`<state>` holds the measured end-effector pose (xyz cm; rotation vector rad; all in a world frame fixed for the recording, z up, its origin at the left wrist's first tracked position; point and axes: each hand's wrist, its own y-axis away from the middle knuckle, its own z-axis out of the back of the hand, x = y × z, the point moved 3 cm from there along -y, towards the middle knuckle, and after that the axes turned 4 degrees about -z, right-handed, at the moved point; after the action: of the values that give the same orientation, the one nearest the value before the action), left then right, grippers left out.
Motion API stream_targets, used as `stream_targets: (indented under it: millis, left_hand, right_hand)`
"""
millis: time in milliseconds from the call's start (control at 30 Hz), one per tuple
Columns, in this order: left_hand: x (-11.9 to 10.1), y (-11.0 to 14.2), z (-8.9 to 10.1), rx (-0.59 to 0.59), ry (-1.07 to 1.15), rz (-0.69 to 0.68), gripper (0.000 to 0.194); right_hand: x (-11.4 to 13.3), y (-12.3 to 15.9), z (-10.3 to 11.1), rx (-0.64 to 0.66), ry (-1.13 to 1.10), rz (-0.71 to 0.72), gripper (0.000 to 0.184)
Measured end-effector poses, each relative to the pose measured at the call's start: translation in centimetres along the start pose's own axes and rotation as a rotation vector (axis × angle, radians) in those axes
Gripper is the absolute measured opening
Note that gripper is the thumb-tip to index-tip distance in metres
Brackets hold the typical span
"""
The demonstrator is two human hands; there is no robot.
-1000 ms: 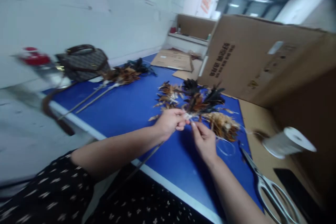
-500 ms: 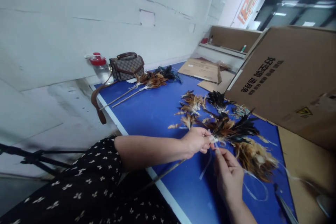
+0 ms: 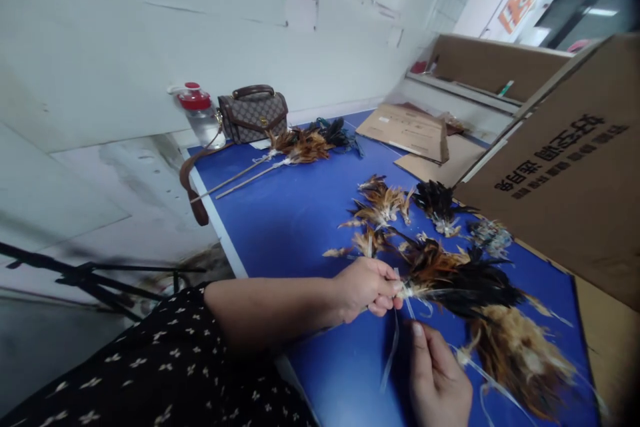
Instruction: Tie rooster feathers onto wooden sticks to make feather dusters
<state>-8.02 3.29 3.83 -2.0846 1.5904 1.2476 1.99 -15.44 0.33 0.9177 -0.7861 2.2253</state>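
Observation:
My left hand [image 3: 367, 287] is closed round the bound base of a feather bundle [image 3: 460, 277], brown and black, that points right; in the earlier view a thin stick runs back from this hand. White plastic strip [image 3: 411, 309] goes round the base, and a loose tail [image 3: 393, 353] hangs below the hand. My right hand [image 3: 440, 373], a little lower and to the right, pinches the strip between thumb and finger. Close beside it lies a fluffy tan feather bunch [image 3: 525, 360]. Loose brown feathers [image 3: 383, 203] and a black feather bunch [image 3: 437, 203] lie behind the hands.
Two finished-looking feather sticks [image 3: 300, 147] lie on the blue table [image 3: 280, 227], near a patterned handbag [image 3: 255, 117] and a red-lidded bottle [image 3: 200, 113]. A large cardboard box [image 3: 560, 147] stands at right; flat cardboard [image 3: 405, 130] lies at the back.
My right hand has drawn down away from my left hand, with the strip stretched between them. My left hand keeps its hold on the bundle. The view has shifted.

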Motion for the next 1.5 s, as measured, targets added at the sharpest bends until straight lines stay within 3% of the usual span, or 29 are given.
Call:
stream_targets:
  millis: [200, 433, 633, 800, 1033, 1233, 1500]
  left_hand:
    - [-0.7, -0.2, 0.3, 0.050, -0.007, -0.001, 0.029]
    - [-1.1, -0.2, 0.1, 0.052, 0.013, 0.021, 0.024]
    - [-1.2, -0.2, -0.3, 0.076, 0.005, -0.003, 0.042]
    - [-0.8, -0.2, -0.4, 0.037, -0.155, -0.053, 0.051]
    - [0.3, -0.2, 0.0, 0.080, -0.405, -0.112, 0.034]
    - [1.3, -0.8, 0.4, 0.106, -0.440, -0.101, 0.012]
    - [1.7, -1.1, 0.4, 0.105, -0.434, -0.087, 0.004]
  right_hand:
    - [-1.3, 0.9, -0.1, -0.010, 0.004, -0.029, 0.054]
    - [-0.5, 0.9, -0.3, -0.016, -0.019, -0.045, 0.058]
    - [0.6, 0.7, -0.9, -0.020, -0.066, 0.014, 0.054]
    - [1.3, 0.4, -0.6, -0.013, -0.040, 0.047, 0.054]
    - [2.0, 0.2, -0.2, -0.005, -0.038, 0.044, 0.059]
    - [1.1, 0.4, -0.1, -0.005, -0.047, 0.009, 0.056]
    - [0.0, 0.2, 0.3, 0.002, -0.082, -0.089, 0.053]
